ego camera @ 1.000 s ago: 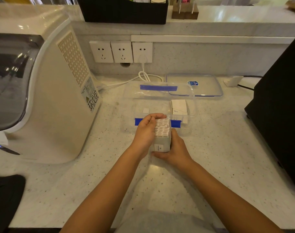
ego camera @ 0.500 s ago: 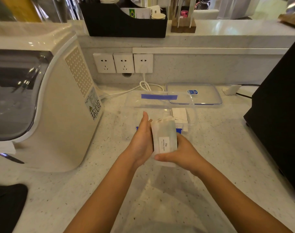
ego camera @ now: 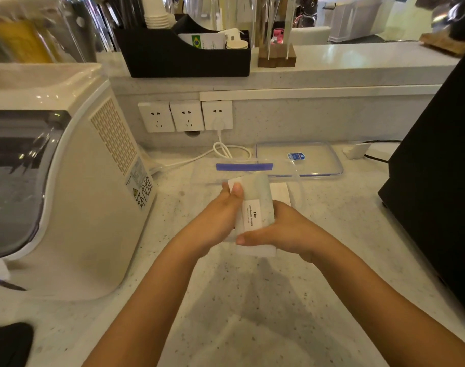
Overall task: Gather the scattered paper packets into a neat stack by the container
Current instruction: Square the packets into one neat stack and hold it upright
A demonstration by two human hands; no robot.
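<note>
Change since earlier: a second ago the stack of paper packets (ego camera: pixel 255 207) stood on edge with its serrated tops facing up; now it is turned so a broad face with a printed white label faces the camera, and it sits higher in the view, over the near edge of the container.
Left hand (ego camera: pixel 220 215): pressed flat against the stack's left side, thumb tip lying on the upper left corner of the front packet; fingers are hidden behind the paper.
Right hand (ego camera: pixel 284 231): wrapped round the stack's lower right side, thumb laid across the bottom of the front face; clamped on the packets.
Stack position: held between both hands above the speckled counter (ego camera: pixel 252 313), not resting on it as far as can be seen.
Clear plastic container (ego camera: pixel 207 173): just behind the stack, blue tape on its far rim; more white packets (ego camera: pixel 280 192) show inside, right of the stack.
Container lid (ego camera: pixel 318 157): flat on the counter behind.
White machine (ego camera: pixel 75 197): left, well apart.
Wall sockets (ego camera: pixel 186 115): behind, one with a white cable plugged in.
</note>
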